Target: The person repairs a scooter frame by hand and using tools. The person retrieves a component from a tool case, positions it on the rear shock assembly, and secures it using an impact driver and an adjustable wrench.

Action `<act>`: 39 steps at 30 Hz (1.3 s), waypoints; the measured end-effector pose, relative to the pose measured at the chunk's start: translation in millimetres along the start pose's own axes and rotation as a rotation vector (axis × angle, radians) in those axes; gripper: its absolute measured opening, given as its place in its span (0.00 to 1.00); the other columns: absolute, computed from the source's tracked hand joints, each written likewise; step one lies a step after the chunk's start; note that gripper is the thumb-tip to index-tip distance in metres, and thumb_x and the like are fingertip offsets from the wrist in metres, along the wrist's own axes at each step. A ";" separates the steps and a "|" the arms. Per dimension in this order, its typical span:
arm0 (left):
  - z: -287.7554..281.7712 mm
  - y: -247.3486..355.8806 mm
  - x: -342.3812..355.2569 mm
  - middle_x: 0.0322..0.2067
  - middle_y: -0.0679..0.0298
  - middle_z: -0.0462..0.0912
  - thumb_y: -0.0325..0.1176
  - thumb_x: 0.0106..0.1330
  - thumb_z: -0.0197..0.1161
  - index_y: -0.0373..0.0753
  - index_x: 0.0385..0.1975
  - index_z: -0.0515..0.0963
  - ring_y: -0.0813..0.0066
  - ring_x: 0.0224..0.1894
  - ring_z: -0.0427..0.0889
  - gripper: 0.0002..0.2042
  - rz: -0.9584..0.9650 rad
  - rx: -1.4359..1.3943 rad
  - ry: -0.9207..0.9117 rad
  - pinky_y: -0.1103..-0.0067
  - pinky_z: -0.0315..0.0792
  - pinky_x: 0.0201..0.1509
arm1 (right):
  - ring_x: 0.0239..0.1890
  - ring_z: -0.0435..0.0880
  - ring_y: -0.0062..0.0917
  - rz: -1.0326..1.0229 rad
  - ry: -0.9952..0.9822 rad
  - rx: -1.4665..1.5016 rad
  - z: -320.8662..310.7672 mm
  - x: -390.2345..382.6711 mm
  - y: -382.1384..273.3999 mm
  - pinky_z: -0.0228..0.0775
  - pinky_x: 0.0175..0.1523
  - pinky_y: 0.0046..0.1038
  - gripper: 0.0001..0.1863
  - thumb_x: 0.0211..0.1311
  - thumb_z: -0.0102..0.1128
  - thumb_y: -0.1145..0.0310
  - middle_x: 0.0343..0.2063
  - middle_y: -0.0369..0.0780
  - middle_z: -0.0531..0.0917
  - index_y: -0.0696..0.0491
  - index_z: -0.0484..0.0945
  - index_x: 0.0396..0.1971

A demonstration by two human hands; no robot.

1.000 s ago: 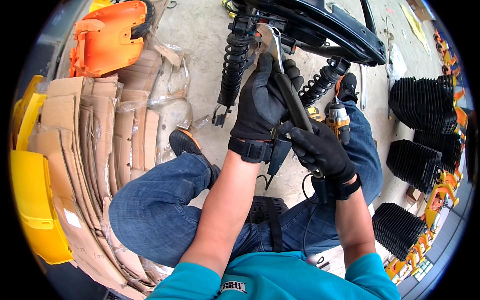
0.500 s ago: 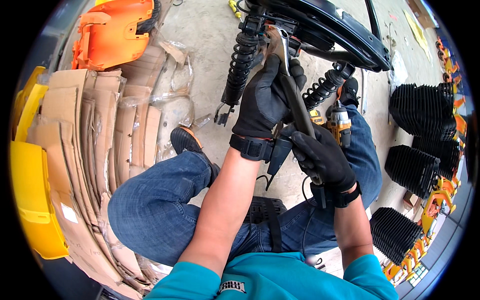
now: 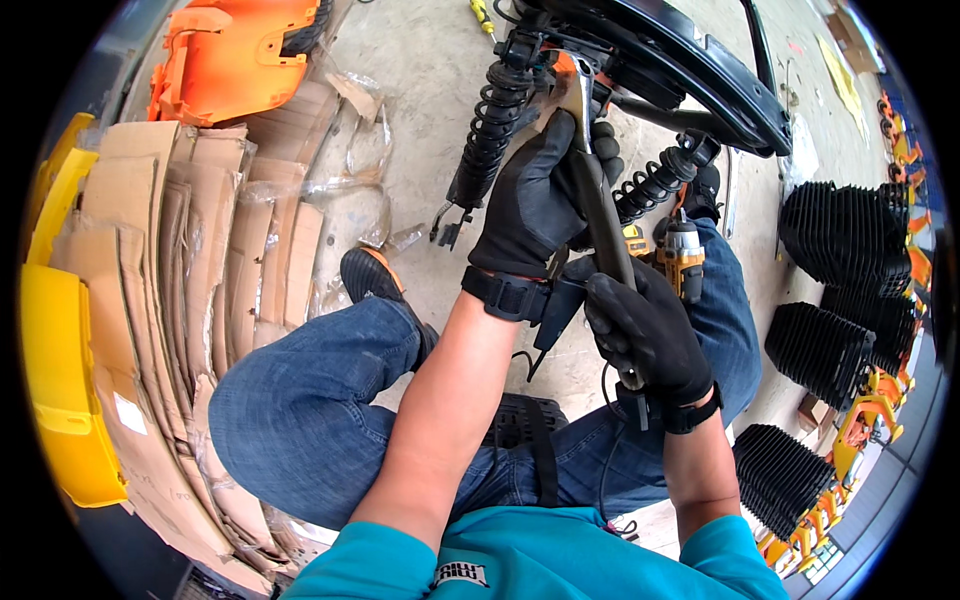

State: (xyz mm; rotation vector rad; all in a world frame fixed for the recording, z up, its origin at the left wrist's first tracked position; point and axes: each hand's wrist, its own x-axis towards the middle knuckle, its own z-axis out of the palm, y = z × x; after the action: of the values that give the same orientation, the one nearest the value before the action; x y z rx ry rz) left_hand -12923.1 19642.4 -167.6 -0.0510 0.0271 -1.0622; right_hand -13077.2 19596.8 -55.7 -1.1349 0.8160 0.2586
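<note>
A long wrench (image 3: 602,215) with a silver head and dark handle slants up to the underside of a black vehicle frame (image 3: 690,60). Wrapped around its upper part, just below the head, is my gloved left hand (image 3: 530,200). My gloved right hand (image 3: 650,330) closes around the handle's lower end. The wrench head meets the assembly between two coil-spring shock absorbers, the left one (image 3: 497,120) and the right one (image 3: 655,180). What exactly the head grips is too small to tell.
A yellow-and-black cordless driver (image 3: 682,255) rests by my right leg. Flattened cardboard (image 3: 200,240) stacks along the left, with an orange plastic shell (image 3: 235,60) beyond and yellow panels (image 3: 60,370) beside it. Ribbed black parts (image 3: 825,350) stand on the right. A yellow-handled screwdriver (image 3: 482,15) lies at the far side.
The frame and shock absorbers sit slightly further right and lower in view. The wrench has shifted a little to the right with both hands still closed on it.
</note>
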 end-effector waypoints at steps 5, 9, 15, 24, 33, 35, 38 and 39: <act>2.5 1.7 0.1 0.42 0.58 0.79 0.40 0.73 0.56 0.33 0.53 0.73 0.67 0.45 0.80 0.17 -0.026 0.038 -0.006 0.69 0.77 0.54 | 0.14 0.63 0.08 0.026 0.042 0.050 6.8 -5.5 -1.2 0.56 0.16 0.13 0.18 0.69 0.55 0.58 0.20 0.30 0.70 0.56 0.73 0.50; 4.9 3.1 -1.0 0.42 0.57 0.78 0.40 0.73 0.56 0.32 0.54 0.71 0.68 0.45 0.79 0.18 0.026 0.086 0.074 0.68 0.77 0.55 | 0.15 0.64 0.08 0.014 0.015 0.117 19.5 -11.9 -8.8 0.57 0.17 0.13 0.18 0.69 0.55 0.60 0.21 0.30 0.70 0.56 0.72 0.51; 9.1 7.4 -2.9 0.40 0.56 0.77 0.39 0.73 0.56 0.31 0.52 0.70 0.69 0.46 0.79 0.17 0.056 0.058 0.040 0.70 0.80 0.53 | 0.19 0.66 0.11 0.022 0.025 0.212 49.0 -15.8 -17.8 0.59 0.18 0.15 0.18 0.68 0.55 0.63 0.23 0.32 0.71 0.57 0.71 0.53; 15.0 8.6 -5.2 0.33 0.64 0.79 0.44 0.72 0.57 0.37 0.48 0.73 0.74 0.36 0.80 0.16 0.084 0.100 0.080 0.75 0.78 0.44 | 0.20 0.69 0.14 -0.005 0.017 0.227 74.7 -15.6 -18.8 0.65 0.21 0.18 0.17 0.70 0.54 0.63 0.25 0.34 0.71 0.56 0.68 0.53; 17.0 16.2 -4.5 0.34 0.64 0.79 0.47 0.72 0.56 0.35 0.47 0.73 0.75 0.36 0.82 0.19 0.077 0.131 0.079 0.76 0.80 0.45 | 0.19 0.67 0.14 -0.023 0.119 0.255 105.2 -12.0 -21.0 0.64 0.20 0.18 0.20 0.67 0.54 0.67 0.24 0.34 0.69 0.60 0.67 0.55; 6.9 18.6 0.1 0.35 0.63 0.79 0.47 0.72 0.56 0.35 0.47 0.73 0.74 0.36 0.82 0.19 0.055 0.057 0.013 0.76 0.81 0.46 | 0.21 0.71 0.16 -0.013 0.076 0.244 107.3 -11.7 -23.5 0.68 0.23 0.20 0.22 0.66 0.56 0.66 0.26 0.35 0.71 0.60 0.64 0.55; -3.1 18.7 8.9 0.37 0.63 0.78 0.46 0.72 0.56 0.34 0.47 0.72 0.74 0.37 0.82 0.19 -0.031 -0.158 -0.122 0.74 0.81 0.46 | 0.23 0.76 0.19 -0.036 0.057 0.234 115.2 -8.1 -22.7 0.73 0.26 0.23 0.24 0.66 0.59 0.65 0.29 0.39 0.74 0.59 0.62 0.55; -5.8 16.0 9.1 0.35 0.63 0.78 0.47 0.71 0.56 0.34 0.46 0.72 0.74 0.36 0.80 0.20 0.021 -0.112 -0.068 0.73 0.79 0.44 | 0.22 0.76 0.19 -0.059 0.081 0.212 118.7 -6.2 -21.1 0.72 0.25 0.23 0.25 0.65 0.60 0.64 0.28 0.38 0.74 0.59 0.62 0.55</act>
State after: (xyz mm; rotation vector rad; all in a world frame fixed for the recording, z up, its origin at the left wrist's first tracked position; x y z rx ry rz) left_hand -12905.0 19642.1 -174.2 -0.1873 0.0259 -1.0363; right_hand -13016.7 19693.3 -15.6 -0.9735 0.8588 0.0748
